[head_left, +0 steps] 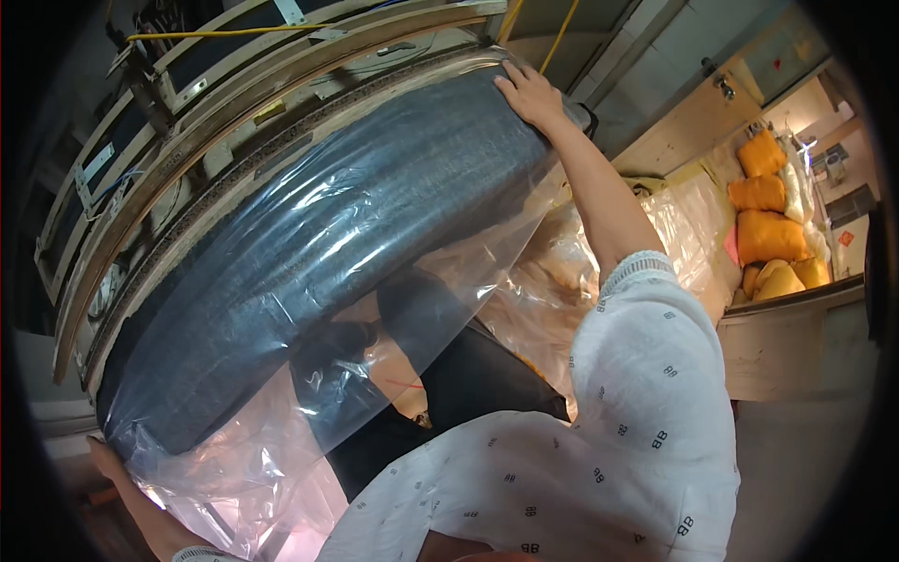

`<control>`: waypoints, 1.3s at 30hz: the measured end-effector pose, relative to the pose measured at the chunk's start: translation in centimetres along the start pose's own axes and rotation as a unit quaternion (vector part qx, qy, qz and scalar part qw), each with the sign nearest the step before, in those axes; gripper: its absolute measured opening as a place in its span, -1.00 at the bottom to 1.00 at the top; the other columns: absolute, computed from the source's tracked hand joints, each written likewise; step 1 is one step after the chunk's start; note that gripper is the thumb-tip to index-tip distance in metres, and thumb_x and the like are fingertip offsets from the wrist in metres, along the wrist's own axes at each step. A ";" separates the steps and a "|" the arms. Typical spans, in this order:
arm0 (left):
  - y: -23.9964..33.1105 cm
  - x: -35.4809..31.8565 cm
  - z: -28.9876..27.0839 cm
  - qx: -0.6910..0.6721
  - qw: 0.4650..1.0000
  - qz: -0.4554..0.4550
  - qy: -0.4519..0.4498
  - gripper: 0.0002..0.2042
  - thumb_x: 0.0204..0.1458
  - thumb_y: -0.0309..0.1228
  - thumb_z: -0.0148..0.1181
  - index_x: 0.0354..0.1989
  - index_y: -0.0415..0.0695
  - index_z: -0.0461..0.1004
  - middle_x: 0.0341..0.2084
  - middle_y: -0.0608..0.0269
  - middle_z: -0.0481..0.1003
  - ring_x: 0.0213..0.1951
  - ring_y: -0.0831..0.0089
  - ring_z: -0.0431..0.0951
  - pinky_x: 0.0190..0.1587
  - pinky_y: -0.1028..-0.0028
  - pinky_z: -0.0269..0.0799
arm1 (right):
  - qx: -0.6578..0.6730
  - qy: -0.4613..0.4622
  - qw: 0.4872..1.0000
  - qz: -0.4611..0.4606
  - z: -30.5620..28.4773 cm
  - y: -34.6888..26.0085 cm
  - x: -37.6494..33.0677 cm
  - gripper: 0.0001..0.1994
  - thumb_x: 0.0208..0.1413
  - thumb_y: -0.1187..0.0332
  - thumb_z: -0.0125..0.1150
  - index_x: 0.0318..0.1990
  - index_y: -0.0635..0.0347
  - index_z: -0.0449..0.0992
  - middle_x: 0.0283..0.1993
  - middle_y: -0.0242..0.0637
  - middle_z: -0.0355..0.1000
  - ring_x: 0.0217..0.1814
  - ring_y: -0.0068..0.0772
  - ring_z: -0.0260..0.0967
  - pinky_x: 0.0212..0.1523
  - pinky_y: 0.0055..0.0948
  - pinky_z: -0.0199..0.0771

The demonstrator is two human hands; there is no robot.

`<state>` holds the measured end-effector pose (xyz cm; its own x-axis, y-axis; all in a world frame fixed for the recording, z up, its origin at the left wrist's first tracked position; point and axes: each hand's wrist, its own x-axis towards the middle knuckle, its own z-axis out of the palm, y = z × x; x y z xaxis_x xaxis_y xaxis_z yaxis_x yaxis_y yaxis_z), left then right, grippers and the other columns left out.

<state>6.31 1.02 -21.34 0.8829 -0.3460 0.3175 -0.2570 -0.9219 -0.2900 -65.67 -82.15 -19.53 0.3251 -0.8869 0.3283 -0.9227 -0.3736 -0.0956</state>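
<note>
A big roll of dark blue-grey fabric lies slantwise in front of me, wrapped in a clear plastic bag whose loose end hangs down at the lower left. My right hand rests flat with spread fingers on the roll's upper right end. My left hand holds the roll's lower left end from beneath, mostly hidden by the plastic. My white patterned sleeve fills the lower right.
A pale metal machine frame with a yellow cable curves behind the roll. More crumpled clear plastic lies to the right. Orange bags are stacked at the far right beside a wooden board.
</note>
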 end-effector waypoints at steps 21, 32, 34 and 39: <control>54.0 -20.1 -28.7 -0.484 0.791 0.372 -0.043 -0.78 0.12 -0.33 -0.05 -0.27 -0.28 0.36 -0.39 0.23 0.38 -0.29 0.47 0.34 -0.14 0.56 0.22 | 0.493 -0.095 0.679 0.536 23.8 24.2 -30.7 -0.74 0.00 0.27 0.03 -0.39 0.35 0.43 -0.49 -0.16 0.40 -0.56 -0.25 0.35 -0.54 -0.36 0.37; 56.9 -17.8 -28.3 -0.488 0.786 0.377 -0.048 -0.75 0.15 -0.27 -0.07 -0.31 -0.25 0.35 -0.46 0.32 0.32 -0.36 0.56 0.26 -0.20 0.62 0.18 | 0.106 -0.175 0.827 0.524 21.5 26.2 -39.6 -0.52 -0.12 0.11 0.17 -0.11 0.27 0.28 -0.23 -0.07 0.43 -0.15 -0.08 0.40 -0.13 -0.21 0.38; 57.3 -17.6 -28.0 -0.492 0.783 0.378 -0.052 -0.74 0.15 -0.26 -0.07 -0.31 -0.25 0.35 -0.46 0.32 0.32 -0.36 0.56 0.25 -0.20 0.62 0.18 | 0.157 -0.187 0.848 0.469 21.0 26.9 -40.5 -0.59 -0.08 0.18 0.14 -0.14 0.27 0.29 -0.26 -0.10 0.43 -0.18 -0.12 0.41 -0.18 -0.24 0.40; 56.8 -17.4 -27.8 -0.501 0.771 0.392 -0.040 -0.74 0.15 -0.25 -0.07 -0.31 -0.25 0.35 -0.46 0.31 0.31 -0.36 0.55 0.25 -0.20 0.63 0.17 | 0.640 0.081 0.564 0.516 13.2 25.7 -42.0 -0.84 0.04 0.40 -0.04 -0.22 0.21 0.29 -0.33 -0.26 0.38 -0.29 -0.43 0.39 -0.33 -0.45 0.42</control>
<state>-34.53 -50.21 -18.27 0.3129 -0.8900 0.3316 -0.8631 -0.1206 0.4905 -100.27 -58.11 -48.15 -0.3674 -0.8134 -0.4509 0.3358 0.3361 -0.8799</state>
